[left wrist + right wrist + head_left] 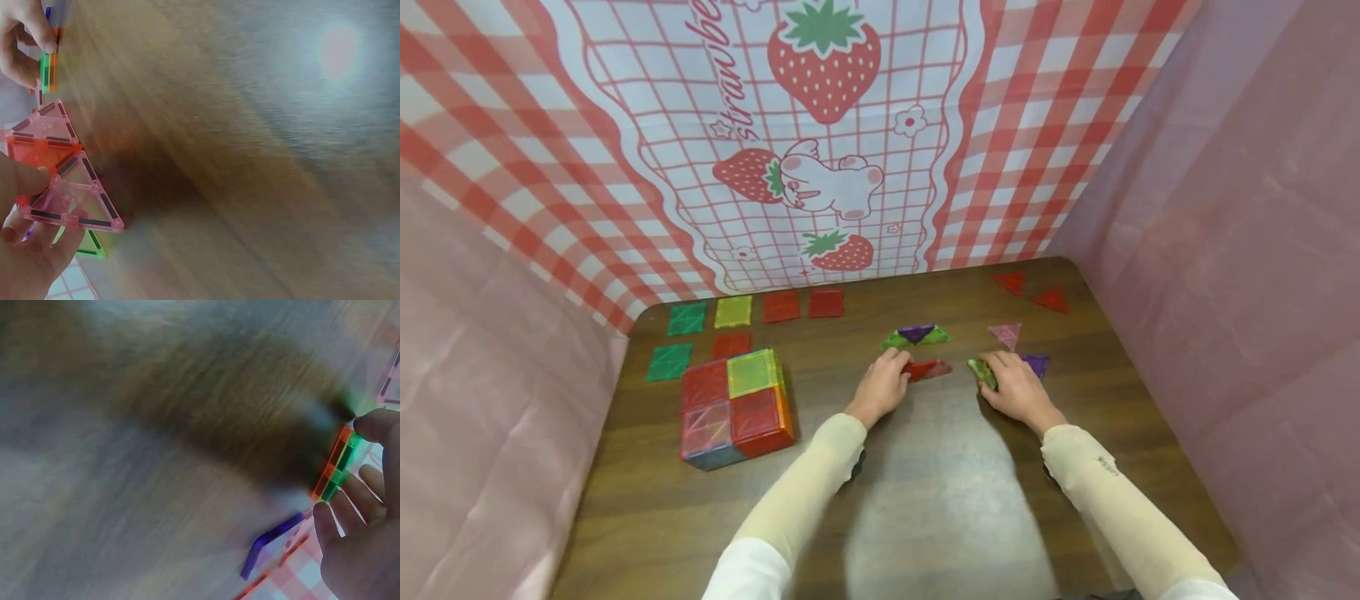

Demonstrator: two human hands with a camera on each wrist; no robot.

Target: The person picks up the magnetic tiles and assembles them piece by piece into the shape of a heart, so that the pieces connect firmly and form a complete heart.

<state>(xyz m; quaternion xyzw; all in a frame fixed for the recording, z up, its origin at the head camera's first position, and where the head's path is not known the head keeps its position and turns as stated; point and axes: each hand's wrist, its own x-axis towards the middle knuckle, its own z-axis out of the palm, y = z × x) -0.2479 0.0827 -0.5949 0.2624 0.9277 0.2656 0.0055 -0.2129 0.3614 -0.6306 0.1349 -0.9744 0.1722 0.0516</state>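
Triangle row [928, 369], pink and red tiles, was held over the far half of the desk [940, 492], near mid-width; contact with the wood could not be told. Left hand [882, 385] pinched its left part, thumb on red, fingers behind; the right end stuck out free. Right hand [1015, 387], partly closed, gripped a green-and-orange pair [335, 465] between thumb and fingers.

Risks, judged:
1. Row could fold or part at a seam: gripped toward one end, tiles apparently joined only along their edges.
2. Pair could snap on crooked if brought close; the dark edge strips were probably magnets.
3. Same pull could drag the purple triangle [1037, 364] or pink triangle [1005, 335], both near the right hand.
4. Left knuckles could nudge the green-and-purple group [915, 335] just beyond.

Surface and room: wood-grain desk, far corners rounded, glare toward the near edge. Tile block [735, 408] stood toward the left edge; loose squares [733, 312] lay near the far-left corner, red triangles [1051, 300] near the far-right. Strawberry-print cloth [925, 150] hung behind the far edge, pink drapes [1232, 250] at both sides.
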